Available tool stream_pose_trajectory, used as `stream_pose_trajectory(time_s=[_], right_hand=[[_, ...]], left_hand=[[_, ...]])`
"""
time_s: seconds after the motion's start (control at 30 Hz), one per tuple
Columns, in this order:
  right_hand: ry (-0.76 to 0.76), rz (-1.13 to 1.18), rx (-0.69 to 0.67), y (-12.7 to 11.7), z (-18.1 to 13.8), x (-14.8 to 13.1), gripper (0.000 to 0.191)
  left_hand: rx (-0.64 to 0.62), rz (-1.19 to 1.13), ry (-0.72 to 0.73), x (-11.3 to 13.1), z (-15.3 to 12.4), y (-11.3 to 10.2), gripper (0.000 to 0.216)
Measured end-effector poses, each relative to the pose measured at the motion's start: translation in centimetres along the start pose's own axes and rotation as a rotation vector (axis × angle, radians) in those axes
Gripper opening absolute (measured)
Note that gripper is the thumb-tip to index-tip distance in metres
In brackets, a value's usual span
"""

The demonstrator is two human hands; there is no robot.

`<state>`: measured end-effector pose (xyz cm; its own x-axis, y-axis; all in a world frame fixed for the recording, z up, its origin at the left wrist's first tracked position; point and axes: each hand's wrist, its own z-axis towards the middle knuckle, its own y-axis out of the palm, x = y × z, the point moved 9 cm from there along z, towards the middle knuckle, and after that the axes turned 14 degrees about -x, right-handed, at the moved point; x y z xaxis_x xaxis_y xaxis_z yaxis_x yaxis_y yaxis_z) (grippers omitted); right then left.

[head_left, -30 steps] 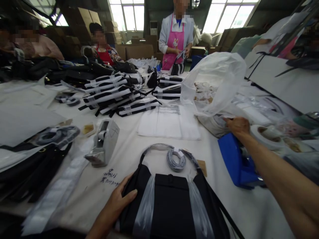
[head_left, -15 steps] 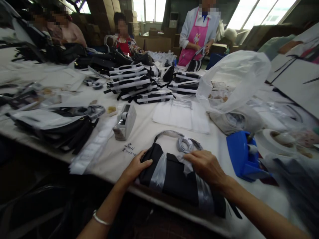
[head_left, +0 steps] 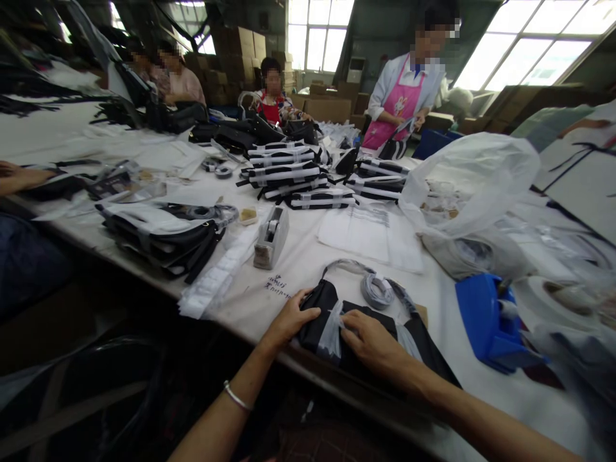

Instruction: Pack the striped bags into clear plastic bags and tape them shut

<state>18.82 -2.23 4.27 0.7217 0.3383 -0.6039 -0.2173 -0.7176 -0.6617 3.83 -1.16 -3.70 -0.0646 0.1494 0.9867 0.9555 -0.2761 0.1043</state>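
A black handbag [head_left: 312,328] lies at the table's front edge, strips of clear plastic wrapped around its body. My left hand [head_left: 287,319] grips its left end, thumb over the top and fingers around the far side. On the left plastic strip [head_left: 332,337], the bent fingers of my right hand [head_left: 373,340] pinch at the film. The handle [head_left: 346,264], wrapped in plastic, arches up behind the bag. Beside the handle sits a coiled grey wrapped strap [head_left: 376,292]. A second plastic strip [head_left: 408,341] shows right of my right hand.
A grey tape dispenser [head_left: 272,237] stands behind left, a blue one [head_left: 488,324] at right. Wrapped black bags [head_left: 154,237] lie left; more bags [head_left: 289,173] are stacked behind. White sheets [head_left: 370,234] and a clear plastic bag [head_left: 471,183] lie beyond. Several people sit or stand across the table.
My right hand has moved left across the handbag, from the right part to the left plastic strip. My left hand keeps its hold. The whole view has shifted.
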Motion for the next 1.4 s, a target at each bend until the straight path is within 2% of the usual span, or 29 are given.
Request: stream_pose_trajectory(time_s=[0.13, 0.2, 0.27, 0.33, 0.4, 0.47, 0.5, 0.6, 0.67, 0.7, 0.77, 0.87, 0.9, 0.93, 1.0, 1.1, 1.17, 1.23, 1.33, 1.4], right_hand=[[0.160, 1.018, -0.029, 1.7, -0.1, 1.9, 0.045], [0.119, 1.478, 0.001, 2.4, -0.1, 2.1, 0.039], [0.062, 1.756, -0.011, 2.9, 0.0, 2.1, 0.029], [0.057, 1.834, -0.063, 3.3, -0.1, 2.0, 0.034], [0.072, 1.737, -0.150, 3.5, -0.3, 1.6, 0.051], [0.069, 1.522, -0.231, 3.4, -0.6, 1.1, 0.070], [0.064, 1.398, -0.226, 3.0, -0.7, 1.1, 0.076], [0.071, 1.118, -0.039, 1.0, -1.3, 2.1, 0.075], [0.093, 1.061, 0.090, 0.0, -1.9, 3.1, 0.067], [0.102, 1.075, 0.109, 0.0, -2.1, 3.4, 0.064], [0.106, 1.166, 0.033, 0.9, -2.3, 3.4, 0.065], [0.070, 1.285, -0.238, 2.6, -2.1, 2.5, 0.064], [0.062, 1.261, -0.285, 2.5, -1.9, 2.6, 0.062], [0.066, 1.198, -0.276, 1.8, -1.8, 3.4, 0.058], [0.108, 0.969, -0.112, -1.4, -1.4, 6.3, 0.047], [0.107, 0.455, 0.302, -9.5, -1.4, 10.4, 0.033], [0.058, 0.075, 0.493, -14.0, -1.1, 11.3, 0.024], [0.044, -0.251, 0.537, -16.3, 0.8, 11.8, 0.020], [0.108, -0.598, 0.373, -16.3, 5.8, 12.9, 0.019], [0.153, -0.705, 0.268, -15.7, 8.6, 13.8, 0.022]], left_hand=[[0.012, 0.012, -0.007, 0.1, 0.0, -0.1, 0.064], [0.017, 0.025, -0.015, 0.1, 0.0, -0.2, 0.064], [0.018, 0.035, -0.021, 0.1, 0.0, -0.2, 0.063], [0.008, 0.034, -0.026, 0.0, 0.0, -0.2, 0.064], [0.001, 0.039, -0.030, 0.0, 0.0, -0.2, 0.065], [0.008, 0.053, -0.041, -0.1, -0.1, -0.3, 0.065], [0.015, 0.061, -0.051, -0.2, -0.1, -0.4, 0.065], [0.018, 0.065, -0.084, -0.2, -0.1, -0.4, 0.066], [0.011, 0.063, -0.093, -0.2, -0.1, -0.4, 0.067], [0.009, 0.064, -0.096, -0.1, -0.1, -0.4, 0.067], [0.011, 0.076, -0.101, -0.1, -0.1, -0.4, 0.067], [0.006, 0.114, -0.121, -0.1, -0.2, -0.6, 0.065], [-0.006, 0.135, -0.130, -0.1, -0.3, -0.6, 0.065], [-0.023, 0.166, -0.140, 0.1, -0.4, -0.6, 0.064], [-0.059, 0.290, -0.174, 0.7, -0.4, -0.7, 0.060], [0.034, 0.663, -0.185, 3.4, 0.4, -1.8, 0.049], [0.105, 0.926, -0.126, 6.2, 2.3, -1.7, 0.041], [0.065, 1.125, -0.050, 8.4, 6.0, -0.2, 0.037], [-0.095, 1.370, 0.042, 9.5, 13.4, 3.0, 0.034], [-0.211, 1.503, 0.123, 9.1, 18.2, 5.2, 0.036]])
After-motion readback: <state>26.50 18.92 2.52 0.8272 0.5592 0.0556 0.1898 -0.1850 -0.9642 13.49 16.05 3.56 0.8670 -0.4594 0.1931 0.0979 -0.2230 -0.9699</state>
